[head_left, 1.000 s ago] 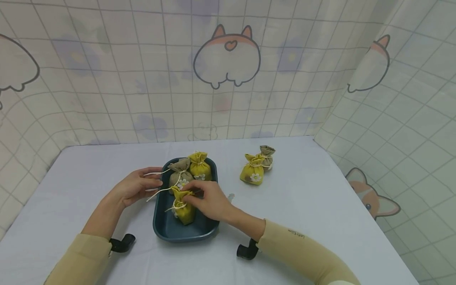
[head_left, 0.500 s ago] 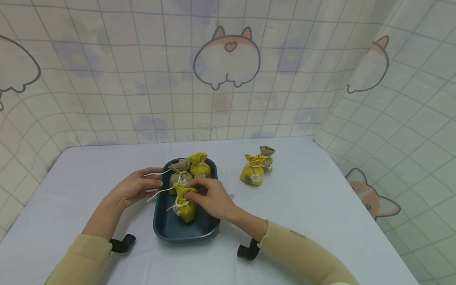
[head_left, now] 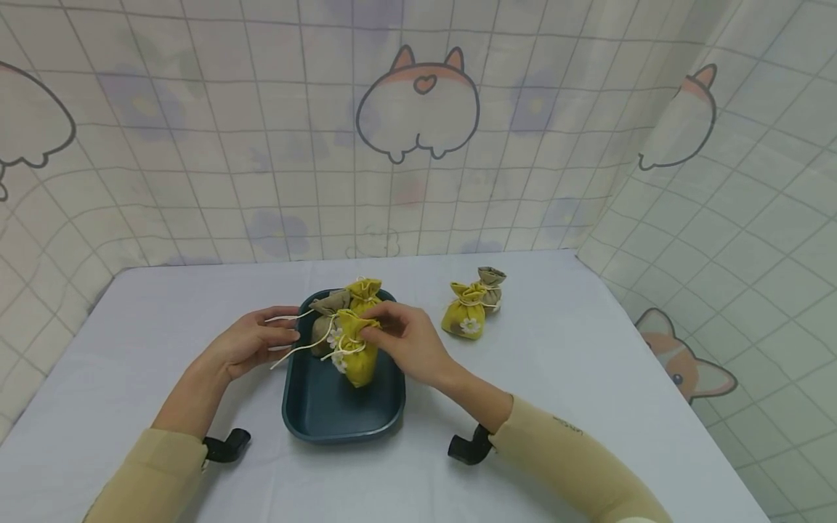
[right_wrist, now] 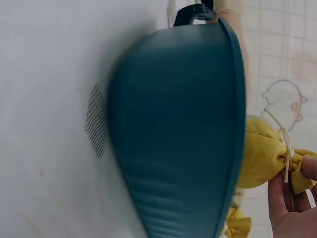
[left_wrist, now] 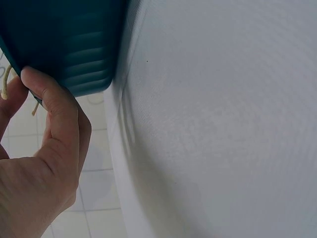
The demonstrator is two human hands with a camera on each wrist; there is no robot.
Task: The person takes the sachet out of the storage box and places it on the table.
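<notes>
My right hand [head_left: 418,347] pinches the gathered neck of a yellow drawstring pouch [head_left: 361,367]. It hangs over the dark blue tray [head_left: 320,428], raised above the rim in the right wrist view. White flowers and a pale cord show on its left side. Behind it, partly hidden, a beige pouch [head_left: 330,301] and a second yellow pouch [head_left: 363,290] sit at the tray's far end. The fingers of my left hand [head_left: 245,345] touch the tray's left side, loosely bent, as the left wrist view also shows. Cord ends from the beige pouch trail over that rim.
To the right of the tray, another yellow pouch [head_left: 464,319] stands in front of another beige pouch [head_left: 491,280] on the white-covered table [head_left: 556,378]. A grid-patterned curtain [head_left: 281,181] rises behind the table. Both wrists carry black camera mounts [head_left: 227,445].
My right hand has carried the yellow pouch up and to the right, away from the tray's near left part, so it now covers part of the pouches behind. The left hand stays put.
</notes>
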